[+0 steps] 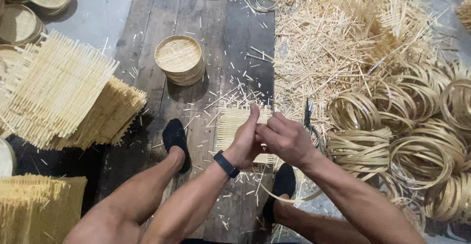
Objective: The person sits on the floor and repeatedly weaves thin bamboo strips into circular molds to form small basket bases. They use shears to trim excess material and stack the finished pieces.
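Observation:
My left hand (247, 137), with a dark band on its wrist, and my right hand (283, 137) meet over a square woven bamboo mat (230, 122) held above the wooden floor. Both hands grip the mat's right part, fingers closed around it. A thin bamboo hoop (289, 199) curves out below the hands, near my right foot; which hand holds it I cannot tell. My legs and two black shoes (175, 137) show below the mat.
A stack of round woven trays (179, 60) stands on the planks ahead. Piles of square woven mats (59, 96) lie at the left. Bamboo rings (392, 141) and loose bamboo splints (338, 42) cover the right side. Dark shears (308, 114) lie beside the rings.

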